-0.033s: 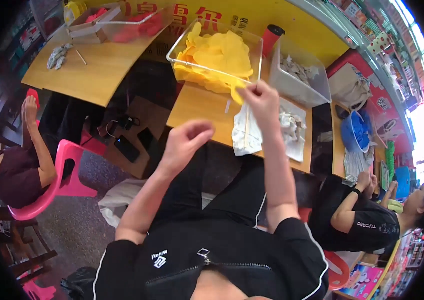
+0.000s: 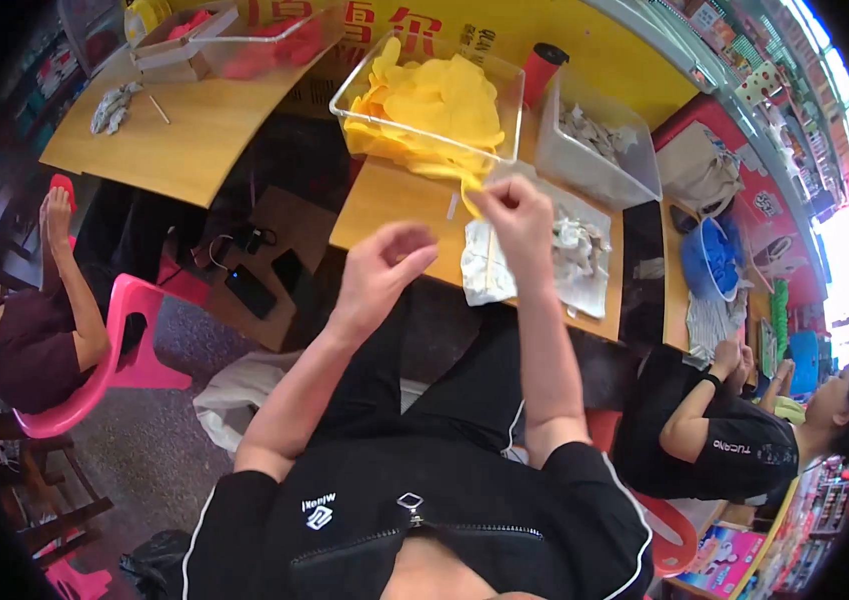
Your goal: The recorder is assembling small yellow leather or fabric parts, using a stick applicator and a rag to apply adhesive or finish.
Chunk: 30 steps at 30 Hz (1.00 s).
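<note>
My right hand [image 2: 517, 225] is over the front of the wooden table, its thumb and fingers pinching a thin, flat yellow piece [image 2: 472, 190] that hangs by the front of a see-through plastic bin [image 2: 522, 100]. Many similar yellow pieces [image 2: 435, 95] are heaped in that bin. To the left and lower, my left hand [image 2: 385, 270] is raised in the air, thumb apart from its loosely curled fingers, and nothing shows in it. Under my right hand lies a white cloth [image 2: 482, 278] with a thin wooden stick [image 2: 491, 250] on it. Crumpled whitish pieces [image 2: 577, 245] lie on a white sheet [image 2: 585, 295] alongside.
A second plastic bin [image 2: 600, 180] with whitish scraps stands behind the sheet, near a red tumbler [image 2: 544, 75]. At left are another wooden table [image 2: 175, 150], a pink chair [image 2: 135, 340] and a seated person [image 2: 35, 320]. Another person [image 2: 735, 430] sits at right, near a blue basin [image 2: 710, 260].
My right hand has come slightly lower and to the left with the yellow piece. My left hand has risen a little and moved right, closer to it.
</note>
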Available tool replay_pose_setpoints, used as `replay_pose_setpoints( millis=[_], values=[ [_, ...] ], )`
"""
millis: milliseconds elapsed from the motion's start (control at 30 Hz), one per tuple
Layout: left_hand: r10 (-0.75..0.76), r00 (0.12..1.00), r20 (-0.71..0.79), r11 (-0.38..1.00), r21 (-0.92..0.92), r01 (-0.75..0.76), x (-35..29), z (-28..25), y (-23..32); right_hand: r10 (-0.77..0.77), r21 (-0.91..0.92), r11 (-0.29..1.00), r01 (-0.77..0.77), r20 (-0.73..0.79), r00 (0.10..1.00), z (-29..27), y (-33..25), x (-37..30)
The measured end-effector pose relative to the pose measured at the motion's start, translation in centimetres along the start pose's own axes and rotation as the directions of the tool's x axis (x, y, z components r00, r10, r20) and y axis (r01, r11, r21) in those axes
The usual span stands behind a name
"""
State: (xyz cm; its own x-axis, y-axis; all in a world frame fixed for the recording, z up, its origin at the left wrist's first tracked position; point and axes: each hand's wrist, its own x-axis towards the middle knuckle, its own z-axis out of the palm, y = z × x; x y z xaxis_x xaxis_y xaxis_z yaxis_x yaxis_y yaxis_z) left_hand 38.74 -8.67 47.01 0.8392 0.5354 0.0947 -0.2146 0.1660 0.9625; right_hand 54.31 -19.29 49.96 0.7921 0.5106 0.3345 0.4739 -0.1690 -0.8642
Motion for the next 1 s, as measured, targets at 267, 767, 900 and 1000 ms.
replay_pose_setpoints(
  millis=[267,767,900,1000],
  values=[
    [-0.201,0.973,0.117,0.979,-0.018,0.204,-0.6,3.8,-4.3,0.363,0.532,0.749,-0.394,0.167,0.917,-0.7,5.1,-10.5],
    [-0.416,0.901,0.124,0.866,-0.246,0.435,-0.8,0.9,-5.7,-0.168,-0.146,0.979,0.143,-0.176,0.970,3.7,4.0,-13.4],
    [-0.455,0.872,0.179,0.821,-0.294,0.489,-1.0,0.1,-6.3,-0.117,-0.103,0.990,0.101,-0.165,0.979,3.8,3.6,-13.4],
    [-0.390,0.912,0.131,0.880,-0.237,0.410,-1.0,-0.5,-7.9,-0.088,-0.033,0.996,0.084,-0.148,0.985,4.1,3.3,-13.7]
  ],
)
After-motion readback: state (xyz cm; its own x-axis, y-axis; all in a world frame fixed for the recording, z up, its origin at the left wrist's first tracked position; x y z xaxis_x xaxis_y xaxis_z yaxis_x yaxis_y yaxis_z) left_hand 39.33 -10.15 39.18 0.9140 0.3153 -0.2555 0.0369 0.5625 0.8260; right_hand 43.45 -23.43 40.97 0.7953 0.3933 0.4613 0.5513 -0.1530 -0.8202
